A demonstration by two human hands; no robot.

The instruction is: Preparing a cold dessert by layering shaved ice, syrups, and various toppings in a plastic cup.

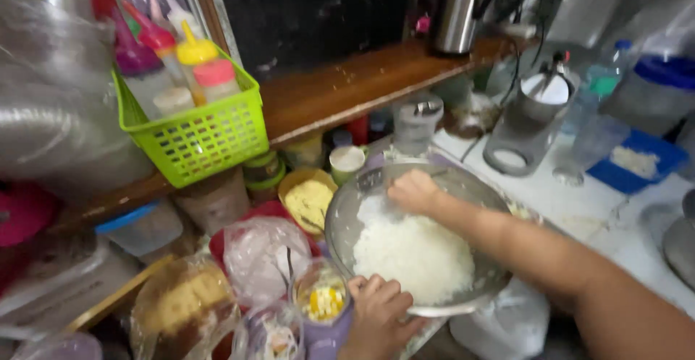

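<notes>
Right hand (414,192): my fingers curled down into fluffy white rice (413,255).
Left hand (378,309): pinching the round steel bowl (344,211) at its near rim.
Rice: I see it heaped inside the bowl.
Green lattice basket (195,132): on the shelf, up-left of the bowl.

basket: green plastic basket (195,135) of squeeze bottles, upper left on the wooden shelf (340,85)
kettle: steel kettle (457,9), top centre on the shelf
yellow tub: yellow tub (308,199) of pale crumbs, centre
blue tray: blue tray (637,163), right edge
bags: clear plastic bags (264,258), lower left
</notes>
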